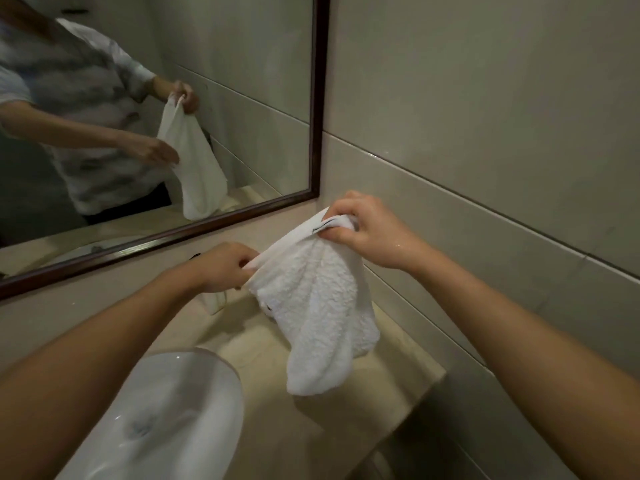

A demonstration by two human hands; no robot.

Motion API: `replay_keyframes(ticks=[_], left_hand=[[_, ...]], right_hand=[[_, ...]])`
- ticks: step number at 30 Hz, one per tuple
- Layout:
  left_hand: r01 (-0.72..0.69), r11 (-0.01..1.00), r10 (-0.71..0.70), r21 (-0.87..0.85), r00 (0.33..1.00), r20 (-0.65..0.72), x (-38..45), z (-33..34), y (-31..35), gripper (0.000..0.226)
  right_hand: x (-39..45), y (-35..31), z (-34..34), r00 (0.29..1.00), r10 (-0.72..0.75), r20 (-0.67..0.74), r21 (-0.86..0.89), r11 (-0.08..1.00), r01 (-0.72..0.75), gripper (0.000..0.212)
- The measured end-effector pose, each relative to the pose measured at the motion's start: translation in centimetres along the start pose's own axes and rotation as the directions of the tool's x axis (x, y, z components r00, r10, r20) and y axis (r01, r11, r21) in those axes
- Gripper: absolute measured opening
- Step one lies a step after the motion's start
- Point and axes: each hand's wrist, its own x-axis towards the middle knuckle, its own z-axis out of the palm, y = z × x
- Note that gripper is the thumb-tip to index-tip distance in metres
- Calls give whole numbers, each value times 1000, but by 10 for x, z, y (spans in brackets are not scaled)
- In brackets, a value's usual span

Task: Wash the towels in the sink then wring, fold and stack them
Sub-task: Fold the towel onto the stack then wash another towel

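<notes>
Tiled wall (pixel 485 98) is filling the right side, dark-framed mirror (pixel 316 98) hanging on the left and reflecting the person with the towel. Beige countertop (pixel 398 368) is running below, white sink (pixel 180 410) sitting at lower left. White towel (pixel 318 323) is hanging in the air over the countertop, right of the sink, held by its top edge. Right hand (pixel 367 230) is gripping the upper corner, fingers curled round it. Left hand (pixel 225 268) is pinching the top edge lower down.

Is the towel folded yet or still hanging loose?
Loose: the towel hangs unfolded from both hands, left and right, above the counter.
</notes>
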Motion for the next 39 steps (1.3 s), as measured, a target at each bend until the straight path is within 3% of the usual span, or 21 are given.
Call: replay_keyframes(ticks=[2,4,7,9,12,13,16,20,24,26,27,29,30,33,35,37,39], left_hand=[[74,993,-77,-90,997,-28,4,-7,2,21],[143,939,-168,-313,984,-52,6,-21,8,9],[67,875,-182,-479,964,-196,5,-41,19,18],[2,928,-124,-372,944,-305,5,-52,29,19],[59,995,-72,-82,983,-171,2,-69,34,13],[67,993,-83,-93,980,-181,4,-77,34,12],[14,955,-123,-295,927,-355,10,-88,37,18],[-7,980,-102,-199,840,-532,11,-66,44,23],[-7,998,-23,-65,892,-452,10,-48,40,20],[-29,995,-26,-90,831,-556,14,-49,40,23],[-27,999,-4,-47,831,-556,16,-52,40,24],[-23,999,37,38,896,-442,22,-58,37,19],[-17,1000,26,25,908,-418,24,-62,37,17],[-11,1000,4,-11,858,-514,28,-63,36,16],[2,999,-23,-43,875,-483,31,-61,37,16],[13,984,-93,-176,886,-455,32,-61,37,14],[-9,941,-174,-338,845,-506,32,-60,38,15]], right_hand=[[-1,7,4,999,-43,33,-51,998,44,15],[-2,14,5,996,-65,55,-100,993,70,18],[-3,29,-9,996,-42,81,-149,987,54,18],[-4,33,-19,998,-51,48,-170,984,58,24],[-1,33,-20,998,-16,53,-183,983,25,49],[1,34,-18,998,-7,62,-216,976,20,52],[13,37,-12,1000,3,-19,-336,942,-9,21],[20,36,-5,967,-22,-253,-367,927,-75,19],[10,45,9,987,31,-160,-426,900,-98,27],[9,50,8,976,40,-215,-369,922,-119,26],[11,53,6,976,52,-213,-372,919,-130,27],[13,58,2,988,101,-115,-427,893,-141,33],[15,59,-1,990,101,-98,-442,887,-134,36],[22,63,-9,969,70,-237,-418,893,-166,32],[24,66,-12,977,67,-202,-454,877,-154,35],[26,68,-13,978,23,-208,-501,856,-127,45],[27,69,-11,945,-23,-325,-513,844,-156,50]])
